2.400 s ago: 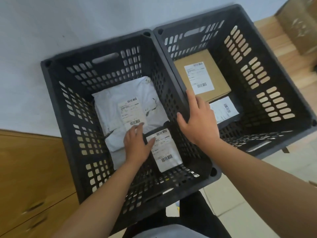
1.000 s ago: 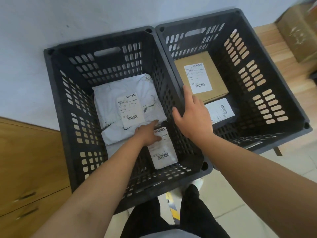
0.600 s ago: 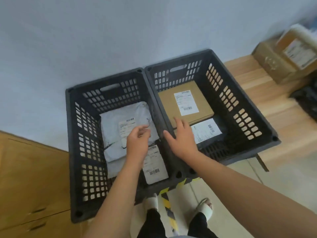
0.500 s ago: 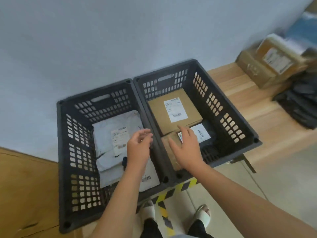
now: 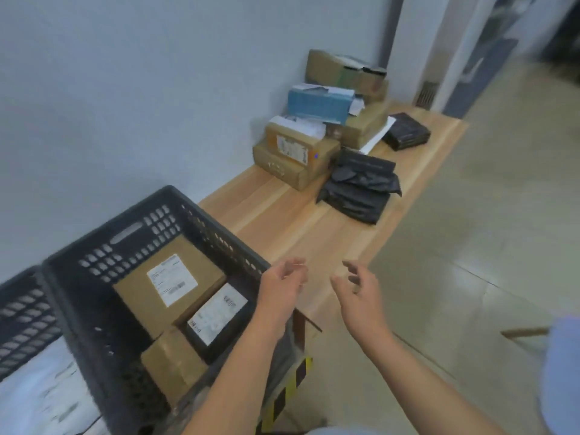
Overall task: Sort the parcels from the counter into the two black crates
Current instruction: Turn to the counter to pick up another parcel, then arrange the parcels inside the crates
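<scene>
My left hand (image 5: 284,282) and my right hand (image 5: 361,287) are both empty, fingers loosely curled, hanging over the near end of the wooden surface (image 5: 282,221) just beside the right black crate (image 5: 125,221). That crate holds a labelled cardboard box (image 5: 157,287), a black labelled parcel (image 5: 216,315) and a smaller cardboard box (image 5: 172,368). The left black crate (image 5: 22,312) shows only its corner, with a white mailer (image 5: 40,394) in it. What I have left to sort lies well away, at the far end of the surface. The crumpled black poly bag (image 5: 361,189) is nearest. Behind it a stack of cardboard boxes (image 5: 292,158) stands against the wall, with a blue box (image 5: 317,103) perched higher up, and a small black parcel (image 5: 408,131) lies further along. My worry is that stack: it looks uneven, so dragging out a lower box could tip the blue one and the loose papers around it onto the floor. I should take from the top. The black bag looks limp and slick and lies close to the front edge. A one-handed pinch could let it sag and slip out of my grip, so I would scoop it up with both hands. I could also drop it in the wrong crate, since a black item sits among the boxes and the rule is not plain from here.
</scene>
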